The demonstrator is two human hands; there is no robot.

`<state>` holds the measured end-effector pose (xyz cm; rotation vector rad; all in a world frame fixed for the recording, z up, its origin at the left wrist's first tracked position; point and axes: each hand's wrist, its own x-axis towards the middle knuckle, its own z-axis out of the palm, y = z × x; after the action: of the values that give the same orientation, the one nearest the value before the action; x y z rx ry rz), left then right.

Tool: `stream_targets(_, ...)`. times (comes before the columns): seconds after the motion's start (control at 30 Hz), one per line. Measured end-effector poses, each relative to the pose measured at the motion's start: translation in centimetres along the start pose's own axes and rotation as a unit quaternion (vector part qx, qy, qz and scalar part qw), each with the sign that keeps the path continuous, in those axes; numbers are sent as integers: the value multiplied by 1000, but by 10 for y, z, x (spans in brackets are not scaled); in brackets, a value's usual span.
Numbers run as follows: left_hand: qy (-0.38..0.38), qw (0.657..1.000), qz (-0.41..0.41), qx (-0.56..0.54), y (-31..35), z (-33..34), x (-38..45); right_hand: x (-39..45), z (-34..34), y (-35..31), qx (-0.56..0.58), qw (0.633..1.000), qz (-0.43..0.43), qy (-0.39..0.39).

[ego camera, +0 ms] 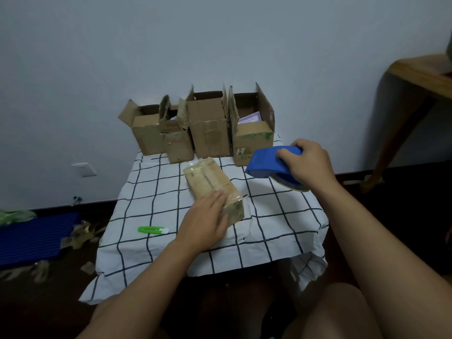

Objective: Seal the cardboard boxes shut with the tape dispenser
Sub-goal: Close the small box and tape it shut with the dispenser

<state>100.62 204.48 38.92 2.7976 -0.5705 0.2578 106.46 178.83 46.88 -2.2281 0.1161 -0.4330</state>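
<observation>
A small taped cardboard box [209,178] lies on its side in the middle of the checked tablecloth [281,223]. My left hand [205,222] rests flat on its near end, fingers straight. My right hand [309,163] grips a blue tape dispenser [265,162], held above the cloth to the right of the box and apart from it. Several open cardboard boxes [208,128] stand in a row along the back of the table, flaps up.
A green utility knife [151,230] lies on the cloth left of my left hand. A wooden table [420,77] stands at the right. On the floor at left are a blue mat [36,238] and tape scraps [80,234]. My knees show below.
</observation>
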Motion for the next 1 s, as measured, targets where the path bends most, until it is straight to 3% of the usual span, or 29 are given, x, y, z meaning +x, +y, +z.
stream_targets(0.13, 67, 997, 18, 27, -4, 4, 0, -10, 17, -9, 6, 1000, -13, -19)
stream_targets(0.23, 67, 996, 46, 36, -12, 2, 1, -15, 25, -12, 4, 1000, -21, -22)
stream_targets(0.47, -19, 998, 38, 42, -50, -11, -14, -15, 33, -18, 13, 1000, -26, -7)
stream_targets(0.67, 40, 996, -74, 41, -45, -19, -12, -14, 44, -27, 21, 1000, -24, 1)
stream_targets(0.8, 26, 985, -80, 148, -29, -7, 4, -16, 47, -33, 24, 999, -25, 8)
stream_targets(0.9, -1, 985, -70, 157, -46, -12, 0, -15, 43, -32, 24, 999, -21, 14)
stream_targets(1.0, -7, 979, -120, 165, -66, -22, -4, -13, 37, -30, 29, 999, -15, 28)
